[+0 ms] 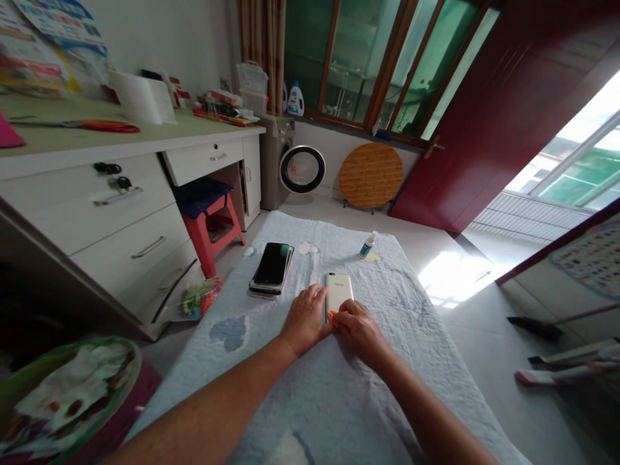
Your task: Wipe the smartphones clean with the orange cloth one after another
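Observation:
A white-gold smartphone [339, 288] lies back side up on the light blue cloth, its camera end away from me. My left hand [306, 318] grips its left edge, with the thumb stretched along the near end. Pinched in the fingers of my right hand [357, 326] is a small orange cloth [332, 316], pressed on the lower part of the phone's back. To the left, a stack of phones [272, 266] has a black screen on top. A small spray bottle [368, 245] with a blue label stands farther back on the right.
The light blue cloth [387, 400] covers the table. A full waste bin [140, 387] stands at the lower left, near a desk with drawers [97, 213] and a red stool [213, 226]. Behind are a washing machine [276, 155] with its door open and a round wooden tabletop [371, 174].

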A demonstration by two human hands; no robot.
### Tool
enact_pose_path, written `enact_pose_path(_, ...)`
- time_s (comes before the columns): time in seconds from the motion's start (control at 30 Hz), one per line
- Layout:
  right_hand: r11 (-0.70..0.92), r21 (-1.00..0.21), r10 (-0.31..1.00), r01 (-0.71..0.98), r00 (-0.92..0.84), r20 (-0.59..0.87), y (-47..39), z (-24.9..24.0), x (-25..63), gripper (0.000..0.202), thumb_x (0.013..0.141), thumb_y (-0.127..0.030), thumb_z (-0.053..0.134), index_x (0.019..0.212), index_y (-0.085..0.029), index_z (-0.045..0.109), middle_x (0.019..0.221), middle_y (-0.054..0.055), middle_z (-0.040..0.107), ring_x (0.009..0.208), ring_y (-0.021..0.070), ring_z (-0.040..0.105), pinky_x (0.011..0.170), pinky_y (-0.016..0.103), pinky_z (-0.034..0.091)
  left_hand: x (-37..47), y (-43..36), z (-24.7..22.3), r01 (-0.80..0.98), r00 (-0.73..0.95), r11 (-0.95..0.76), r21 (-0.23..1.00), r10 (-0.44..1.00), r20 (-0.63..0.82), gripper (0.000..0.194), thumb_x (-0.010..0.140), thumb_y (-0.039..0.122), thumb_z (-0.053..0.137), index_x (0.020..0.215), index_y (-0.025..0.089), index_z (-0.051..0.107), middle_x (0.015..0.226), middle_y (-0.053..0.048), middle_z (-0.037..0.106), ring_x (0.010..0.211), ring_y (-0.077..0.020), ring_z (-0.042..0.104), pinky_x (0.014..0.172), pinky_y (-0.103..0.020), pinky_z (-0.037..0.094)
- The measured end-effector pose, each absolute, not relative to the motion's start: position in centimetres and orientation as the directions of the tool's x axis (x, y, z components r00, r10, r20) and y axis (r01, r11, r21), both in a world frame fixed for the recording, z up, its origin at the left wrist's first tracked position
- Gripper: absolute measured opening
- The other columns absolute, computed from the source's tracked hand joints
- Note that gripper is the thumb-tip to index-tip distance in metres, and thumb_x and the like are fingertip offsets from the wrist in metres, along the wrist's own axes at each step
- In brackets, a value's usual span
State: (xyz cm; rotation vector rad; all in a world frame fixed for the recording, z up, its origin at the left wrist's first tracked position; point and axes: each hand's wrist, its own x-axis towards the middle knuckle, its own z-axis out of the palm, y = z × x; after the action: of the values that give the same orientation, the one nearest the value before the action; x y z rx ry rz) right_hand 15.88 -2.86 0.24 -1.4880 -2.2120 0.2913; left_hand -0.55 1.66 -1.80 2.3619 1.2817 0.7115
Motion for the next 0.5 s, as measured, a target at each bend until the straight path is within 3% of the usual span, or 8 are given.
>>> enact_pose_path(0.23,0.380,-0.373,0.918,0.847,-0.294,0.268,1.4,-0.4,16.4,0.027,0.092,-0.023,0.050,0.076,-0.018,0.071,0.083,0.005,0.056,0.078,0.0140,0.049,0.074,0.024,0.038,-0.5,1.8,-2.5,0.706,0.406,-0.468,0.532,0.882,0.238,0.077,0.062,0.046,0.075,0.126,0.018,0.044,0.131,-0.013,0.048,0.119,-0.0327,0.045,0.098,-0.047,0.039)
enact_pose_path(0.5,0.330,-0.281,0.939,0.901,-0.284,0.192,6.4,0.4,15.8,0.021,0.088,-0.020,0.051,0.083,-0.019,0.072,0.084,0.004,0.055,0.084,0.0157,0.048,0.076,0.024,0.035,-0.4,1.8,-2.3,0.695,0.355,-0.430,0.576,0.902,0.245,0.101,0.055,0.045,0.078,0.138,0.020,0.026,0.139,-0.015,0.039,0.127,-0.0341,0.037,0.105,-0.048,0.031)
